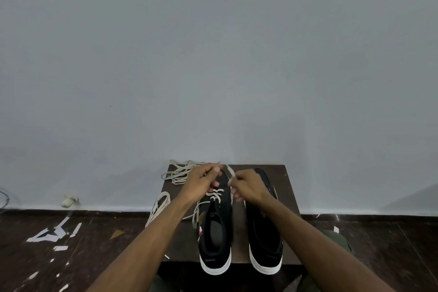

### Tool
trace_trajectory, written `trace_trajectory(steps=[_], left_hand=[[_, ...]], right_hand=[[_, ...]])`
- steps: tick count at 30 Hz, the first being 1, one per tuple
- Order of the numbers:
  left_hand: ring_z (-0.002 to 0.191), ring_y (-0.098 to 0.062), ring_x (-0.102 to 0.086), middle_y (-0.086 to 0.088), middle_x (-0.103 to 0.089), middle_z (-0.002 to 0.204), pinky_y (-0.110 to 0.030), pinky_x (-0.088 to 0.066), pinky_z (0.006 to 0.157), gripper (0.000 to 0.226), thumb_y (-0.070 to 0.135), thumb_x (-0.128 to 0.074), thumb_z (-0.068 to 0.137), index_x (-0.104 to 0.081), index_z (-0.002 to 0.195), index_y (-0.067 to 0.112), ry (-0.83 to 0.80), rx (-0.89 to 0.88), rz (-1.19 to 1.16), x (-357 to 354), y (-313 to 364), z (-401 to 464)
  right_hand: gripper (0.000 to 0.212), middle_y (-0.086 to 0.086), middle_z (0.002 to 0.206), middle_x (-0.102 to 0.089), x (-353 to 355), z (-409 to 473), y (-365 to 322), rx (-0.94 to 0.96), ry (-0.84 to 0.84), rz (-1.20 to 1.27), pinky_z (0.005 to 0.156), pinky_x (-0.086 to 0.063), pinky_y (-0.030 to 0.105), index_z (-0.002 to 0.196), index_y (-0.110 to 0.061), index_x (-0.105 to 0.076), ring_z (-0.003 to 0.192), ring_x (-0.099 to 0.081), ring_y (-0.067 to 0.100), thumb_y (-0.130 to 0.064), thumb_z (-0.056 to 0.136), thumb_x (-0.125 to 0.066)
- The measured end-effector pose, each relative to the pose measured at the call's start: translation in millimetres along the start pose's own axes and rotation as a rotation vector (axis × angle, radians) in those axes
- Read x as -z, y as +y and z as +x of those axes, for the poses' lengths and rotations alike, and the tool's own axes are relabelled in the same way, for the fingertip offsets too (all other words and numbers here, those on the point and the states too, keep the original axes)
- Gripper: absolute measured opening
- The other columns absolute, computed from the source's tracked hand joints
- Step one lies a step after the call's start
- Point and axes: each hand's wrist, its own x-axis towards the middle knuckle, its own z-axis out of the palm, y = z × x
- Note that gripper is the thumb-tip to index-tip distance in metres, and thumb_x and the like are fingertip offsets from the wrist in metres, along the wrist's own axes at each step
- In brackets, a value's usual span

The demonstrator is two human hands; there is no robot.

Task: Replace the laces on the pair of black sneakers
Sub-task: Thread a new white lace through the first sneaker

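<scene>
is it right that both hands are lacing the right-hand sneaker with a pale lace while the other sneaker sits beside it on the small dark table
Not quite. The head view shows both the left hand and the right hand working the pale lace on the left-hand sneaker, not the right-hand one. The right-hand sneaker sits beside it on the small dark table; whether it has any lace cannot be told.

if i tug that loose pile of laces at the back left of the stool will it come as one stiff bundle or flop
The loose laces probably flop: they lie in slack, tangled loops. Strands overhang the stool edge, so a tug may drag them off. They look light and flat, unlikely to roll.
</scene>
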Motion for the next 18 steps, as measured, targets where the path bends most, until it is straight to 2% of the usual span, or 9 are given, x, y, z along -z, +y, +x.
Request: trace_trajectory(steps=[2,4,6,7,10,12,13,15,18], left_hand=[[0.078,-0.002,-0.062,0.003,-0.067,0.102,-0.018,-0.048,0.065,0.024,0.012,-0.048,0.100,-0.067,0.112,0.021,-0.047,0.050,0.020,-2.5,-13.8,-3.2],[0.081,0.010,-0.060,0.002,-0.068,0.105,-0.009,-0.046,0.072,0.028,0.003,-0.050,0.097,-0.067,0.117,0.012,-0.127,0.024,0.089,-8.4,-25.2,-6.9],[0.091,0.012,-0.060,0.001,-0.069,0.109,-0.011,-0.046,0.088,0.028,-0.001,-0.051,0.096,-0.066,0.119,0.008,-0.200,-0.052,0.131,-15.8,-31.1,-10.0],[0.093,0.009,-0.060,0.002,-0.069,0.107,-0.013,-0.044,0.091,0.026,0.000,-0.052,0.096,-0.067,0.116,0.008,-0.227,-0.083,0.134,-19.6,-31.9,-11.0],[0.076,0.009,-0.052,0.012,-0.063,0.083,-0.012,-0.040,0.076,0.017,0.003,-0.051,0.098,-0.067,0.098,0.002,-0.229,-0.125,0.075,-28.2,-27.9,-11.0],[0.070,0.010,-0.050,0.019,-0.060,0.074,-0.008,-0.037,0.071,0.019,0.002,-0.050,0.098,-0.064,0.089,0.009,-0.243,-0.120,0.031,-31.2,-23.2,-11.0],[0.072,0.007,-0.052,0.017,-0.062,0.077,-0.008,-0.038,0.072,0.019,0.004,-0.050,0.098,-0.064,0.089,0.012,-0.256,-0.112,0.016,-30.8,-22.0,-11.5],[0.077,0.000,-0.058,0.002,-0.069,0.083,-0.011,-0.041,0.074,0.017,0.009,-0.052,0.098,-0.066,0.090,0.014,-0.242,-0.078,0.001,-27.0,-22.5,-12.2],[0.067,-0.002,-0.059,-0.001,-0.067,0.072,-0.016,-0.044,0.071,0.017,0.011,-0.053,0.098,-0.067,0.088,0.014,-0.112,-0.009,0.004,-12.6,-31.6,-10.4]], right_hand=[[0.011,0.015,0.065,-0.062,13.1,-5.7,-3.9,-0.078,-0.017,0.230,0.052,-0.053,0.033,0.076,0.000,-0.065,0.049,-0.055,0.020,-0.005,0.083,-0.058],[0.008,0.018,0.064,-0.061,22.5,-10.9,-7.2,-0.097,-0.040,0.335,0.047,-0.050,0.029,0.076,0.004,-0.064,0.047,-0.054,0.021,-0.001,0.081,-0.060],[0.010,0.018,0.062,-0.061,26.2,-14.9,-13.6,-0.091,-0.038,0.434,0.047,-0.048,0.029,0.073,0.005,-0.065,0.046,-0.053,0.022,-0.001,0.079,-0.059],[0.011,0.018,0.062,-0.061,27.2,-14.9,-17.7,-0.086,-0.025,0.478,0.046,-0.047,0.028,0.072,0.005,-0.065,0.046,-0.053,0.022,-0.001,0.079,-0.058],[0.013,0.017,0.062,-0.062,29.4,-14.3,-30.6,-0.061,-0.017,0.513,0.046,-0.048,0.027,0.075,0.006,-0.066,0.048,-0.053,0.021,-0.002,0.079,-0.057],[0.014,0.015,0.063,-0.063,31.6,-13.6,-34.6,-0.079,-0.049,0.518,0.048,-0.050,0.028,0.078,0.005,-0.067,0.050,-0.055,0.021,-0.004,0.081,-0.057],[0.014,0.015,0.064,-0.063,32.6,-13.1,-35.3,-0.090,-0.058,0.526,0.049,-0.051,0.028,0.079,0.005,-0.067,0.051,-0.056,0.021,-0.004,0.081,-0.057],[0.013,0.016,0.065,-0.063,35.7,-10.3,-34.2,-0.106,-0.023,0.561,0.050,-0.052,0.028,0.081,0.005,-0.067,0.051,-0.056,0.020,-0.004,0.082,-0.057],[0.009,0.016,0.067,-0.061,44.0,-4.9,-25.4,-0.131,0.101,0.669,0.049,-0.054,0.028,0.082,0.005,-0.065,0.048,-0.055,0.018,-0.001,0.083,-0.058]])
